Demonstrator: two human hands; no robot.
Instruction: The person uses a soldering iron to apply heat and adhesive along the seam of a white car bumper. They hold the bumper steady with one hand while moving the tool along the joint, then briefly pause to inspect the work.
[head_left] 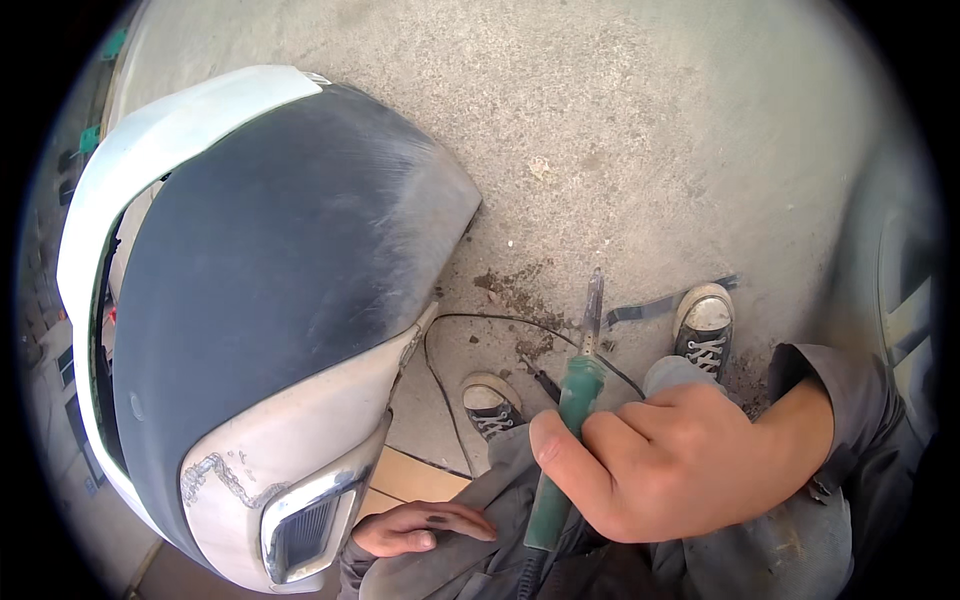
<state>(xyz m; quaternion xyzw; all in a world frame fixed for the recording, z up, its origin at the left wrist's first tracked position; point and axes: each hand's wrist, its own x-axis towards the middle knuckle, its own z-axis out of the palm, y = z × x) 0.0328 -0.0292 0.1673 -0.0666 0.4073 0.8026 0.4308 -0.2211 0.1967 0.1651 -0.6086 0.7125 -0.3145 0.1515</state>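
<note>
My right hand (pixel 670 460) is closed around the green handle of a soldering iron (pixel 578 400). Its metal tip points up and away from me, over the concrete, apart from the bumper. A cord leaves the handle's lower end. My left hand (pixel 420 528) lies on my grey trouser leg with its fingers stretched out, holding nothing; a dark smudge marks one finger. Next to it, at the left, stands a large car bumper (pixel 270 220), part dark grey, part white. A rough, melted-looking seam (pixel 225 478) runs across its lower white part, near a chrome-framed vent (pixel 310 530).
A thin black cable (pixel 430 360) loops over the concrete floor (pixel 600 120) between the bumper and my shoes (pixel 706 320). A flat dark strip (pixel 645 309) and dark crumbs lie near them. A wheel (pixel 905 300) stands at the right edge. Tan board (pixel 415 478) shows beside my leg.
</note>
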